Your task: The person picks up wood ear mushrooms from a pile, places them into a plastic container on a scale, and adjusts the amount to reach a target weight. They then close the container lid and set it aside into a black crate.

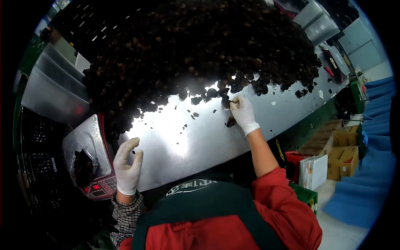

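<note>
A large heap of dark, curled wood ear mushrooms (200,54) covers the far side of the shiny metal table (200,141). My right hand (243,114), in a white glove, is at the heap's near edge, its fingertips pinched on a dark mushroom piece (226,102). Another brownish piece (231,121) lies beside that hand, under the palm side. Over the table's left part, my gloved left hand (128,166) has thumb and fingers apart and holds nothing. A tiny dark scrap (133,152) shows between its thumb and fingers.
On the left, a red-edged scale (102,187) carries a clear container with dark mushrooms (82,164). Nearby stand a translucent bin (54,89) and a black crate (37,166). Small scraps (193,114) dot the table. Cardboard boxes (342,160) sit at right, below table level.
</note>
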{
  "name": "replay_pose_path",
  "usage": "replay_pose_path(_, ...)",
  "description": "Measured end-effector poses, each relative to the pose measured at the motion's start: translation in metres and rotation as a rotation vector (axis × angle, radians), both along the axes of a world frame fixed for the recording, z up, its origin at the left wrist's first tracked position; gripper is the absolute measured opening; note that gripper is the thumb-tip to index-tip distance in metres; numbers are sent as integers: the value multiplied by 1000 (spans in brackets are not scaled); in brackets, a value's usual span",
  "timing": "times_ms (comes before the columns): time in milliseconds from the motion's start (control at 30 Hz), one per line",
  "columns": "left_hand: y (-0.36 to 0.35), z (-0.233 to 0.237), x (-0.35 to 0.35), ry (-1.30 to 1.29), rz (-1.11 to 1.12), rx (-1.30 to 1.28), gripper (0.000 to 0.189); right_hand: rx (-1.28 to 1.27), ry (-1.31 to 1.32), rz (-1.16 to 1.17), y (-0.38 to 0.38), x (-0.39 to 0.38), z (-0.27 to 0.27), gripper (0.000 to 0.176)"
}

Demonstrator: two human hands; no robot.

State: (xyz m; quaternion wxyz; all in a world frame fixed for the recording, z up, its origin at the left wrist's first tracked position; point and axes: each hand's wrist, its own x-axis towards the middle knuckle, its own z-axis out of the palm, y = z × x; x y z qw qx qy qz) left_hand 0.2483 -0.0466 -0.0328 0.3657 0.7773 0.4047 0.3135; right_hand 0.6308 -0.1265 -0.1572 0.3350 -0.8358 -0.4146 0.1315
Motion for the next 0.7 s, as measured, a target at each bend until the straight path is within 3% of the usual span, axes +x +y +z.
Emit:
replay_pose_path(133, -14, -10, 4, 16, 18, -21, 28, -232, -236, 87, 38, 1, 11, 74)
replay_pose_path(233, -25, -14, -1, 37, 45, -42, 27, -344, -199, 223, 54, 4, 8, 54)
replay_pose_path(300, -31, -16, -7, 42, 57, -52, 27, -61, -123, 188, 52, 25, -14, 37)
replay_pose_path(333, -34, -15, -10, 35, 54, -61, 27, 85, 48, 152, 52, 28, -5, 33)
replay_pose_path(367, -36, -16, -11, -37, 76, -172, 26, -17, 279, 22, 43, 35, 8, 35)
replay_pose_path(433, -43, -20, -10, -186, 127, -399, 25, 23, 436, 57, 21, 17, 70, 35)
replay_pose_path(500, -48, -24, 10, -368, 77, -831, 35, 64, 707, 327, 2, -13, 80, 36)
replay_pose_path(567, -57, -57, 35, -631, -201, -1293, 73, -17, 517, 635, -16, -72, 76, 32)
replay_pose_path(600, -61, -69, 46, -780, -222, -1554, 75, -39, 317, 764, -22, -102, 82, 32)
replay_pose_path(633, -62, -89, 52, -921, -258, -1744, 69, -49, 116, 904, -24, -126, 88, 33)
replay_pose_path(700, -72, -109, 60, -962, -131, -1744, 41, 92, 204, 861, -31, -130, 77, 35)
